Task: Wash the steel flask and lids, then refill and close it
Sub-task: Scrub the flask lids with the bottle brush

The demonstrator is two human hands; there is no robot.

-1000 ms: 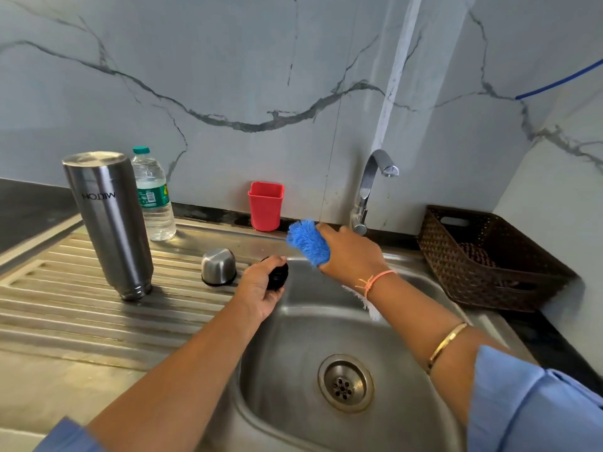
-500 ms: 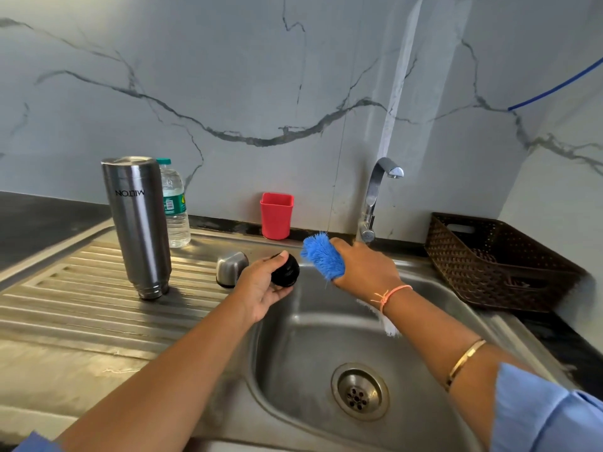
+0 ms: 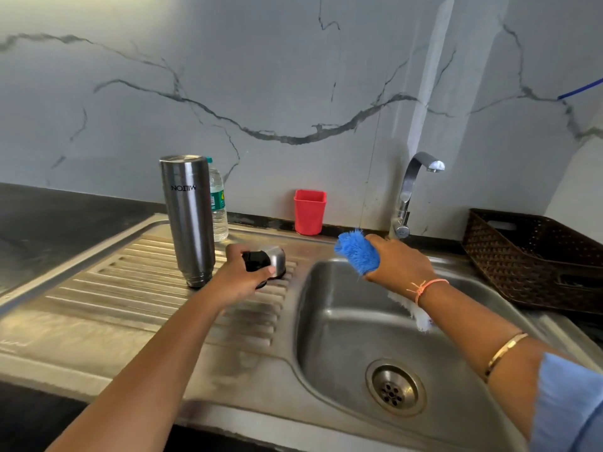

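The flask (image 3: 189, 220) stands upside down on the ribbed surface (image 3: 130, 288), with a water bottle (image 3: 218, 207) just behind it. The left hand (image 3: 243, 278) has its fingers curled round the black lid (image 3: 256, 260), low over the ribs and right against the steel cap (image 3: 276, 259). The right hand (image 3: 401, 262) grips a blue brush (image 3: 357, 251) over the sink (image 3: 342, 337) edge, near the tap (image 3: 411, 187).
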